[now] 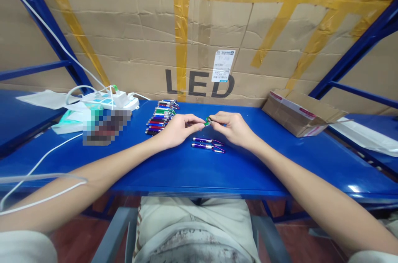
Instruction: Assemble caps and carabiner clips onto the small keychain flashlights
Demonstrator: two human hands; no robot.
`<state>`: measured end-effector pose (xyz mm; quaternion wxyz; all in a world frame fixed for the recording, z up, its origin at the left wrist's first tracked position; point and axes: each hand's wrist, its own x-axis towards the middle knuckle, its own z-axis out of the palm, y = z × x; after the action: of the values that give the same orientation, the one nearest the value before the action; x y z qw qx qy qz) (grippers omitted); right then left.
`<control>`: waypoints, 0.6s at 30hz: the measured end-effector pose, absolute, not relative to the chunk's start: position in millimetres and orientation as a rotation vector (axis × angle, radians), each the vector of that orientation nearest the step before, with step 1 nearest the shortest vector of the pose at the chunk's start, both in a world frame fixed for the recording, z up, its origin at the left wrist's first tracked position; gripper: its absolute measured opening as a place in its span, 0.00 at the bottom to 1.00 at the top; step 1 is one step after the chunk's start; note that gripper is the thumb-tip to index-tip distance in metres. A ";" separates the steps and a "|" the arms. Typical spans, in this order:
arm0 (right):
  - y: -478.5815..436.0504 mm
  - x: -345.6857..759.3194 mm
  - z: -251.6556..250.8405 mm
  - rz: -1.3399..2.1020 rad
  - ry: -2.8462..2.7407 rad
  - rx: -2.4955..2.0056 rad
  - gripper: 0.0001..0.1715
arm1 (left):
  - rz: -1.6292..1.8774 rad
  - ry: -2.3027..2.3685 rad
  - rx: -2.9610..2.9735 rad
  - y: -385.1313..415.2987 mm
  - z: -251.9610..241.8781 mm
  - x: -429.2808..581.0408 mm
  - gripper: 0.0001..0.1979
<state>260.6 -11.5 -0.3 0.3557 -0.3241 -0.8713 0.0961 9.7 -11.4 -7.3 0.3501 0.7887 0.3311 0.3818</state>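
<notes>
Above the middle of the table, my left hand (179,129) and my right hand (232,127) meet fingertip to fingertip. Both are closed on a small green keychain penlight (207,122), pinched between thumbs and fingers. Much of it is hidden by the fingers. Just below the hands lie two purple keychain penlights (202,146) with carabiner clips, side by side on the table. Left of them, partly behind my left hand, a column of several blue, red, green and dark penlights (158,121) is laid out with clips pointing right.
The blue table (174,171) backs onto a taped cardboard sheet (139,39) marked LED. An open cardboard box (298,115) sits at right. At left are a white power strip (124,101), cables, a plastic bag (74,120) and a blurred-out object (107,128). A white cable crosses near my left forearm.
</notes>
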 end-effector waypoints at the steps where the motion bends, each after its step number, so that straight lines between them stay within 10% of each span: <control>1: -10.4 261.2 -0.7 0.293 -2.220 -0.843 0.16 | 0.998 0.868 2.092 -11.8 -7.6 9.6 0.15; 18: -12.2 260.2 1.0 0.517 -2.119 -0.840 0.20 | 1.225 0.828 2.591 -16.5 -2.0 4.6 0.07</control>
<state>260.2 -12.2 1.0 0.3914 -0.3307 -0.8343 0.2036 4.6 -16.5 -2.0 0.0793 0.8658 0.2768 0.4093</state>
